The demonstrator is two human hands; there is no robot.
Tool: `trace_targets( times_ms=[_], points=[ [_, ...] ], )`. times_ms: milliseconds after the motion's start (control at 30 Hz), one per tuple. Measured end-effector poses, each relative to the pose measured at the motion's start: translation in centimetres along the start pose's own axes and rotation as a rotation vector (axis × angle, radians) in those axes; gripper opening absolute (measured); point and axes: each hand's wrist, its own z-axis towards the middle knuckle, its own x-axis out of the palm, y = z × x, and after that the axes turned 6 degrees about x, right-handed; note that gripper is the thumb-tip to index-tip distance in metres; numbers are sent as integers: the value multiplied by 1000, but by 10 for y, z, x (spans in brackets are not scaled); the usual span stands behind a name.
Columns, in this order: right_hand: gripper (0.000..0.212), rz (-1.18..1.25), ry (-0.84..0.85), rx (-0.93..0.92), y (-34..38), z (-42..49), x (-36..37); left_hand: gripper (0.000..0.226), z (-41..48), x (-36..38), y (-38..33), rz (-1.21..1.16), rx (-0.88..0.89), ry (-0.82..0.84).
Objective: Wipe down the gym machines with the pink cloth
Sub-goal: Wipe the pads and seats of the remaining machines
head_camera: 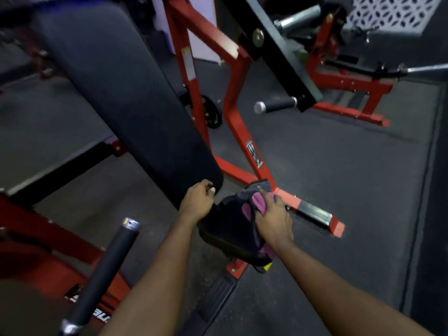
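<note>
Pink cloth (258,202) is clamped in right hand (272,220) on seat pad (225,229); back pad (121,93) is gripped by left hand (197,201). Far machine (351,86) is judged unwiped.

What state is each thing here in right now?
Pink cloth: bunched, pressed on the seat pad.
Right hand: grips the pink cloth.
Left hand: grips the back pad's lower end.
Back pad: tilted.
Seat pad: partly covered by the cloth.
</note>
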Motion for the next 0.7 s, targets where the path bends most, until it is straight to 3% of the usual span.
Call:
trace_targets(
  times_ms=[233,433,700],
  points=[
    [60,68,-64,-321,110,8,-55,22,-10,-141,-43,-3,10,-292],
    [57,145,-127,-512,212,35,-57,21,5,-255,-24,8,22,-520],
    [62,121,-211,-682,351,86,-31,20,57,-377,13,-42,113,-691]
  ],
)
